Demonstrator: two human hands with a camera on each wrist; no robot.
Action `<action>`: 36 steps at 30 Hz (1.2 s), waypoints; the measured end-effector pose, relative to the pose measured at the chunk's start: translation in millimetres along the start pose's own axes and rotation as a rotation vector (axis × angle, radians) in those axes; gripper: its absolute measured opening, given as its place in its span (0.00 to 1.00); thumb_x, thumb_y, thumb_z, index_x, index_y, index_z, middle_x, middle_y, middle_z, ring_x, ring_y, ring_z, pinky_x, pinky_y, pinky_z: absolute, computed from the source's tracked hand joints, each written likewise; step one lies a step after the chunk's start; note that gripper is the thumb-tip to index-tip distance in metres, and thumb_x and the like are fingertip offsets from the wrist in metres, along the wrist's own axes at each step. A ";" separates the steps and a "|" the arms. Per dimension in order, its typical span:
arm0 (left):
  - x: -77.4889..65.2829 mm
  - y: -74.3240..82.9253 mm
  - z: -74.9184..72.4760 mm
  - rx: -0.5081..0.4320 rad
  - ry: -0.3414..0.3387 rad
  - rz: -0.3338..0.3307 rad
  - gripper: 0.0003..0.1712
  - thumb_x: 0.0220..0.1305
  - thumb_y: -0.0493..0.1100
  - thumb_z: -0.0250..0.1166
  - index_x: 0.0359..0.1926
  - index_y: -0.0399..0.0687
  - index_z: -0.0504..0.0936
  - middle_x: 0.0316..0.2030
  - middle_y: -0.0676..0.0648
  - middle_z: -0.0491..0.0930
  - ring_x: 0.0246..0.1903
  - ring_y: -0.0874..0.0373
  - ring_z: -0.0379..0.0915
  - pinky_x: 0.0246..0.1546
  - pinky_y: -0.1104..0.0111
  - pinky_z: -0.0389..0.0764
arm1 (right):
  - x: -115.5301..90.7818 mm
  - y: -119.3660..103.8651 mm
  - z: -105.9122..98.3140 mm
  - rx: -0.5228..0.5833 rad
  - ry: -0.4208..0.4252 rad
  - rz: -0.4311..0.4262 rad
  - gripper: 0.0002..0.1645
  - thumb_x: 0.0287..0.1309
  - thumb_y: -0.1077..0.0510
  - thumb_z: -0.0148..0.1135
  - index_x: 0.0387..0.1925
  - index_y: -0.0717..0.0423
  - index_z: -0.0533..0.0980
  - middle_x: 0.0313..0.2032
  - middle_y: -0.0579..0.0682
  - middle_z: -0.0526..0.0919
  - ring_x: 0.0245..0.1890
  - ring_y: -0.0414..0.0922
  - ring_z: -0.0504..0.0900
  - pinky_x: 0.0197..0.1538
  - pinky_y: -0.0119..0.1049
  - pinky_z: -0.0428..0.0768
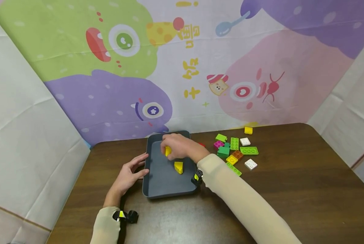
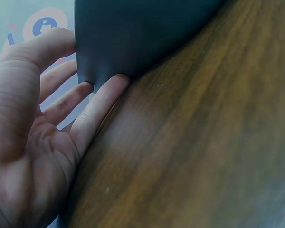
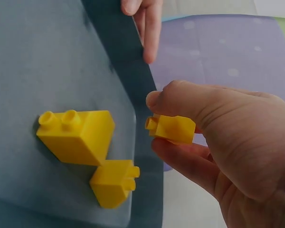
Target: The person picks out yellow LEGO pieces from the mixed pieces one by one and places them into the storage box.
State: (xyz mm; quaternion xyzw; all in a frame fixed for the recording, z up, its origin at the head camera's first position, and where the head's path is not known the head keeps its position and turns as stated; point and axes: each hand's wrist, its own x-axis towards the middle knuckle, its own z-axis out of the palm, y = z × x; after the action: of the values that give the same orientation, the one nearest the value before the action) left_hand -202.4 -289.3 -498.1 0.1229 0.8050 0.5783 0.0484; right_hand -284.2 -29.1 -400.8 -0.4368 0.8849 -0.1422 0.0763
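Note:
A dark grey tray point(image 1: 162, 184) lies on the wooden table. Over its far half, my right hand point(image 1: 178, 146) pinches a small yellow building brick point(image 3: 173, 128) between thumb and fingers. Two more yellow bricks are on the tray floor in the right wrist view: a larger sloped brick point(image 3: 80, 135) and a smaller brick point(image 3: 115, 183) beside it. In the head view one yellow brick point(image 1: 178, 167) shows on the tray, and my right hand may cover the other. My left hand point(image 1: 127, 176) rests its extended fingertips against the tray's left wall; the left wrist view shows fingers point(image 2: 102, 102) touching it.
Right of the tray lie loose bricks, among them a green brick point(image 1: 223, 151), a magenta brick point(image 1: 218, 144), a brown brick point(image 1: 238, 155) and a white brick point(image 1: 251, 164). A red piece point(image 1: 202, 144) is partly hidden by my right wrist. A patterned cloth point(image 1: 194, 112) hangs behind the table.

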 end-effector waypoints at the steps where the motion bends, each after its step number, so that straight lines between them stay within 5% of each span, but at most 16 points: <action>1: 0.1 0.6 -0.1 -0.001 0.001 0.000 0.36 0.65 0.41 0.68 0.73 0.47 0.67 0.75 0.43 0.62 0.67 0.37 0.63 0.40 0.67 0.86 | 0.4 -0.6 1.4 0.005 -0.004 0.000 0.12 0.55 0.55 0.73 0.43 0.49 0.86 0.41 0.46 0.78 0.41 0.46 0.75 0.48 0.39 0.80; 10: 1.5 4.1 0.5 -0.013 0.001 -0.010 0.37 0.65 0.40 0.68 0.73 0.46 0.67 0.75 0.43 0.62 0.67 0.37 0.63 0.40 0.68 0.86 | 1.2 -2.6 15.4 0.032 -0.062 0.038 0.11 0.55 0.56 0.73 0.42 0.48 0.86 0.45 0.48 0.79 0.45 0.48 0.75 0.53 0.43 0.80; 17: 2.3 2.6 0.3 -0.012 0.003 -0.009 0.36 0.65 0.40 0.68 0.73 0.47 0.67 0.75 0.43 0.62 0.67 0.37 0.63 0.40 0.67 0.86 | 3.4 -1.4 23.5 0.025 -0.101 0.070 0.10 0.55 0.56 0.74 0.41 0.45 0.86 0.61 0.52 0.79 0.53 0.51 0.76 0.60 0.48 0.80; 24: 1.5 3.2 0.6 -0.003 0.001 -0.009 0.37 0.65 0.40 0.68 0.73 0.46 0.67 0.75 0.43 0.62 0.68 0.37 0.63 0.41 0.67 0.86 | 2.2 -2.7 29.5 0.025 -0.147 0.078 0.08 0.54 0.55 0.75 0.38 0.44 0.87 0.44 0.46 0.79 0.42 0.45 0.76 0.49 0.40 0.82; 36: 0.8 1.8 0.7 -0.011 0.001 -0.007 0.37 0.65 0.40 0.68 0.73 0.46 0.67 0.75 0.43 0.62 0.68 0.38 0.63 0.40 0.68 0.86 | 0.3 -5.0 33.3 -0.020 -0.182 0.068 0.08 0.55 0.56 0.74 0.38 0.43 0.87 0.44 0.46 0.80 0.44 0.45 0.75 0.53 0.43 0.80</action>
State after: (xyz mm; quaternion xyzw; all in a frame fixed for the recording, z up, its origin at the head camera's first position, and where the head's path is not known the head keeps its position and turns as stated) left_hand -202.7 -287.9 -496.6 0.1194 0.8023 0.5827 0.0505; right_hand -272.0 -38.4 -430.8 -0.4186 0.8899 -0.0904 0.1569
